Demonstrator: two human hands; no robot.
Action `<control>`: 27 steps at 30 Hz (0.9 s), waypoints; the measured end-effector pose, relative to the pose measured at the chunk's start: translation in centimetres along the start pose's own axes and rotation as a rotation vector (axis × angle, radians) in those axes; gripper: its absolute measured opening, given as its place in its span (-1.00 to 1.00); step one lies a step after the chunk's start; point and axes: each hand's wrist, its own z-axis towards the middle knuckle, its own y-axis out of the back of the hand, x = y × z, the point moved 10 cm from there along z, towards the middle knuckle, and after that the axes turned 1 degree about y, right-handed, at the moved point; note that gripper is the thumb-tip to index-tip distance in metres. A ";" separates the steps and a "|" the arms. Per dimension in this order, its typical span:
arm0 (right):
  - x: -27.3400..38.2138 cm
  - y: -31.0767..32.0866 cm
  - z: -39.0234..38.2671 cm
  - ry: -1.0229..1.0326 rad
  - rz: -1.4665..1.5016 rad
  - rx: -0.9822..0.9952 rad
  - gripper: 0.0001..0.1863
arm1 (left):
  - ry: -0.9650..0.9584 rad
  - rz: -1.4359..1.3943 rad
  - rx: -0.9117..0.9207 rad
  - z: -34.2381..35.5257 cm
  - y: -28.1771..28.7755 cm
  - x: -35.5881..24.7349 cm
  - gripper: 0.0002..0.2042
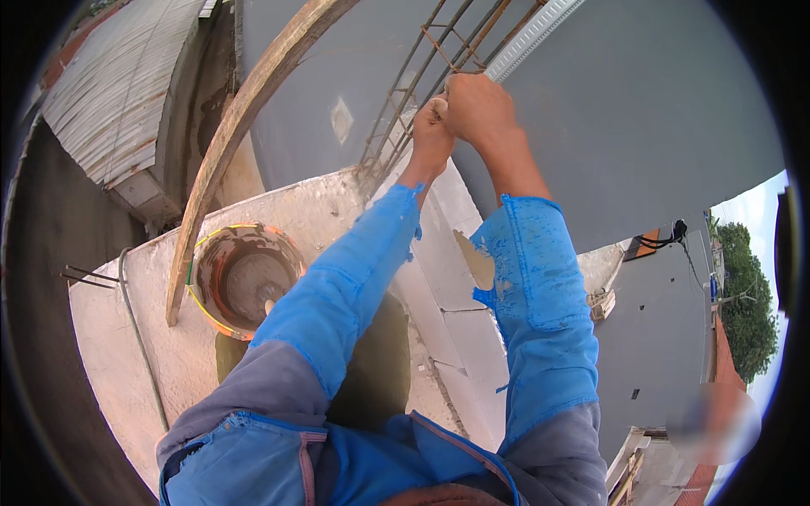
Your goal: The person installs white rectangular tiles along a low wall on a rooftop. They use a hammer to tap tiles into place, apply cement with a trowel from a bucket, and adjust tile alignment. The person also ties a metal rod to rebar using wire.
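My left hand point(432, 139) and my right hand point(479, 108) are close together at the top centre, above a row of pale, light-coloured blocks point(443, 325). Both have their fingers curled closed, the right fist slightly higher and overlapping the left. Whatever they grip is hidden behind the fingers. Just beyond my right fist lies the near end of a long, pale ribbed strip point(536, 35); whether the fist touches it, I cannot tell. Rusty rebar tied as a cage point(405, 88) rises beside my left hand.
A bucket point(253, 282) with wet grey mortar inside stands left of my left arm on a concrete slab point(110, 329). A wooden pole point(224, 160) slants past it. Grey walls point(641, 110) drop away beyond. A corrugated roof point(118, 80) lies far left; rebar ends point(91, 277) stick out.
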 end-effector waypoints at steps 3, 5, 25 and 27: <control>-0.3 -0.6 -1.0 -0.040 0.042 -0.098 -0.85 | 0.105 -0.072 0.014 0.2 1.0 0.4 -0.78; -0.9 -0.6 -2.4 -0.057 0.164 -0.228 -0.92 | 0.185 -0.088 0.040 0.3 1.3 0.3 -0.76; -1.9 -5.6 -10.8 -0.467 0.687 -0.888 -0.84 | 0.296 0.735 0.333 2.2 1.5 -4.1 -0.54; -2.2 -5.0 -10.8 -0.448 0.661 -0.958 -0.88 | 0.235 0.780 0.348 2.5 1.1 -4.7 -0.55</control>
